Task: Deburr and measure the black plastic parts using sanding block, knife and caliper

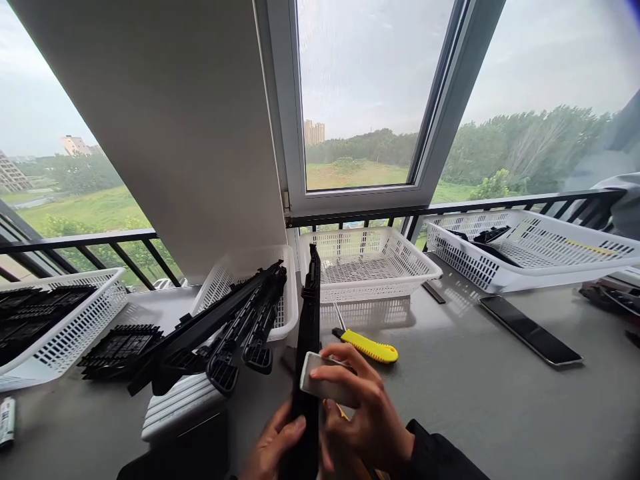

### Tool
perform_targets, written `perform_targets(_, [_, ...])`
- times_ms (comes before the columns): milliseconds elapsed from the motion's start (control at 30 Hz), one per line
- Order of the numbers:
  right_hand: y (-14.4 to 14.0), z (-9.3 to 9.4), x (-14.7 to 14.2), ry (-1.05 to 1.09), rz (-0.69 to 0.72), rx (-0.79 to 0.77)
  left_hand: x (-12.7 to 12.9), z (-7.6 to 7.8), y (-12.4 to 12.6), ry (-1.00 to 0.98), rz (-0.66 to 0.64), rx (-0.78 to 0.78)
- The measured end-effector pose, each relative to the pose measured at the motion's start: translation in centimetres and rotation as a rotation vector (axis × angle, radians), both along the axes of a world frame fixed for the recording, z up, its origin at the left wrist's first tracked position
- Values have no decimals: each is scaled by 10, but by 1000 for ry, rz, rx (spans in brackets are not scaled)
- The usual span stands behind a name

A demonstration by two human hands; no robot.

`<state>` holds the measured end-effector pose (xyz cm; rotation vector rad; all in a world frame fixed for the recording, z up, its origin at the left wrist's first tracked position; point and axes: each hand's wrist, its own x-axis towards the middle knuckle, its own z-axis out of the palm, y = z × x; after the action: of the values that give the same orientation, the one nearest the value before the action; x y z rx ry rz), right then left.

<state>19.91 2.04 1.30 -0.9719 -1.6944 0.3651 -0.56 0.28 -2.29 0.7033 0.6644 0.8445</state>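
Fingers (pixel 345 373) curled, pressing block (pixel 320 381) against strip (pixel 309 347).

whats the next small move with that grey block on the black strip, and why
Probably slide the grey block along the long black strip, away from the body. The right hand presses it against the strip's edge near the bottom, the left hand steadies the strip from below, and most of its length lies ahead.

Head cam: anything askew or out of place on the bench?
Yes. Long black parts overhang the rim of the white basket instead of lying inside. A yellow utility knife lies with its blade extended, beside the right hand.
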Motion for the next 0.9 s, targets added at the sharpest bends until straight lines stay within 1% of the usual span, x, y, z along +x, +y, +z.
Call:
perform_targets(67, [0,-1,-2,-18,10,6,0,1,2,-17,-13,-10])
perform_targets(167, [0,0,-2,-5,-38,16,1,4,2,-38,-111,-3])
perform_targets(200, [0,0,-2,-2,-42,26,2,6,2,-38,-126,3])
perform_targets(300, [1,0,0,-22,-36,59,2,7,0,-17,-131,23])
perform_targets(367, [2,1,3,-33,-63,61,2,4,-2,4,-130,38])
perform_targets(500, [2,0,9,5,-165,27,3,-5,-5,13,-162,65])
perform_targets(567, [1,-1,8,5,-156,35,4,-8,-6,45,-119,75])
perform_targets(633, [1,-2,6,-25,-105,56,6,-9,-6,97,-17,102])
perform_targets(667, [1,-2,5,-42,-83,66,7,-8,-5,104,10,111])
perform_targets(733, [2,-1,6,-56,-85,73,10,-5,-4,66,-22,109])
perform_targets(800, [4,1,9,-43,-131,63,12,-3,-3,10,-100,81])
perform_targets(833, [4,1,10,-35,-154,57,12,-2,-3,-3,-116,73])
perform_targets(900, [3,2,10,-29,-170,53,10,-3,-3,-6,-105,69])
